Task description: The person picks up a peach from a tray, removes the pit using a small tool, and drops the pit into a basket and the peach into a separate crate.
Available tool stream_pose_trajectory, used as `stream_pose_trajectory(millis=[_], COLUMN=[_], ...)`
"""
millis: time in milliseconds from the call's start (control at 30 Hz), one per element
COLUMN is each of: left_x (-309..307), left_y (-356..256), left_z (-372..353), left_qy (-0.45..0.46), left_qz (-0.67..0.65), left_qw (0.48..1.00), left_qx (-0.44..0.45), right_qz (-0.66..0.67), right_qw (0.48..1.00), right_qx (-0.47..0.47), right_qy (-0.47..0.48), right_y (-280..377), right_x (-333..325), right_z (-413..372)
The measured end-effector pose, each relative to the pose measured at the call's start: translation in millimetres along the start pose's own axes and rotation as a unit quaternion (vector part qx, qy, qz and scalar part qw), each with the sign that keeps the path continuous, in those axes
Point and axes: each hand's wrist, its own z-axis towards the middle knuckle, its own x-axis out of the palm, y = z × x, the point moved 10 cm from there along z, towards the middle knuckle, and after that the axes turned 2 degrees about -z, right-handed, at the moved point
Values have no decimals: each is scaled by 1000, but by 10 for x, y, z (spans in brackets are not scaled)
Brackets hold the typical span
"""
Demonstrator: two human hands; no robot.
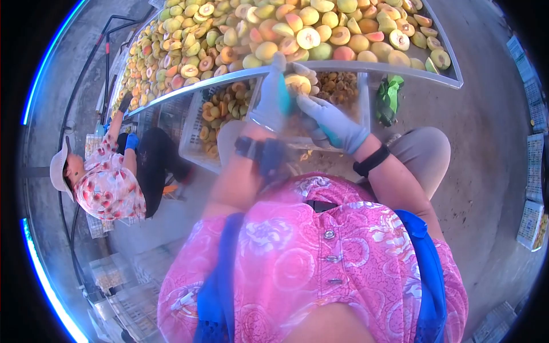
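Observation:
My left hand (273,100), in a grey and teal glove, is closed around a yellow apricot (299,84), its fingers curled behind the fruit. From below, my right hand (335,123), gloved the same way, meets the fruit's lower edge with its fingers pinched together. Whatever those fingers hold is hidden. Just beyond both hands runs the metal rim of a large tray (389,67), heaped with whole and halved apricots (309,38). Under the rim stands a pale plastic crate (197,150) with fruit halves (219,111); brown pits (338,86) lie to the right.
A co-worker (111,183) in a cap and patterned shirt sits at the left, one hand reaching to the tray. A green bag (390,97) is on the floor right of the crates. Stacked crates (534,166) line the far right. My knees flank the crate.

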Motion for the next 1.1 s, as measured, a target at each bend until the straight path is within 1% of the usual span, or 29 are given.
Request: stream_pose_trajectory(millis=[33,100,167,200,267,300,333,367,400,433,467,500,533,567,600,667,700,733,767,800,833,867,900,933,967,1000,1033,1067,1100], left_x=[43,37,65,26,58,5,-12,-26,-84,-53,-19,-44,-13,22,16,-15,-12,-59,-120,-145,-296,-462,-666,-807,-1203,-1531,-1615,-1686,-1642], left_y=[-2,33,-48,-27,74,93,81,73,97,52,7,5,11,9,-10,-31,-24,-6,-9,-41,-99,-175,-196,-314,-492,-713,-803,-1073,-1290], left_z=[-42,-20,27,31,-54,-40,-2,24,40,34,20,17,-13,-41,-54,-113,-119,-104,-100,-117,-119,-105,55,74,70,29,40,-16,-56], left_qy=[4,10,57,57,60,58,76,95,95,119,142,142,167,192,193,173,173,147,119,120,58,-3,70,87,-16,-119,-119,-166,-205], left_qz=[0,0,170,170,73,72,100,129,130,150,170,169,136,102,102,28,27,-29,-86,-86,-93,-99,-206,-327,-187,-40,-39,161,353], left_qw=[1000,999,983,983,994,994,991,987,987,981,975,975,976,976,976,984,985,989,989,989,994,995,975,941,979,983,983,951,873], left_qx=[-15,-30,32,32,-62,-63,-46,-29,-29,2,32,34,26,18,21,3,6,3,1,6,18,32,41,30,84,135,135,206,268], right_qz=[33,-2,-35,-43,-51,-31,-11,-11,34,77,77,124,169,167,182,194,227,259,256,291,324,319,359,398,396,396,397,398,390], right_qw=[999,1000,999,999,999,998,996,996,992,985,985,970,948,948,945,942,930,915,915,917,915,916,883,841,841,861,878,877,897], right_qx=[27,22,19,13,10,42,73,72,101,130,130,146,162,163,162,163,152,142,145,151,156,155,146,138,138,86,35,36,37], right_qy=[29,6,-17,-7,3,23,43,44,65,86,86,152,217,218,219,219,247,275,276,229,182,186,264,339,342,305,266,267,206], right_y=[-56,-54,-100,-131,-118,-167,-207,-232,-336,-415,-431,-443,-420,-413,-384,-397,-390,-330,-318,-307,-291,-299,-256,-209,-258,-250,-248,-303,-397], right_x=[53,28,-27,-42,-12,34,87,68,77,94,63,187,348,383,426,478,532,641,704,696,688,675,732,767,704,538,387,357,231], right_z=[-9,-1,-4,20,4,-41,-75,-53,-24,-9,14,0,-48,-51,-63,-67,-61,-85,-110,-102,-84,-61,-82,-114,-62,65,163,200,299])
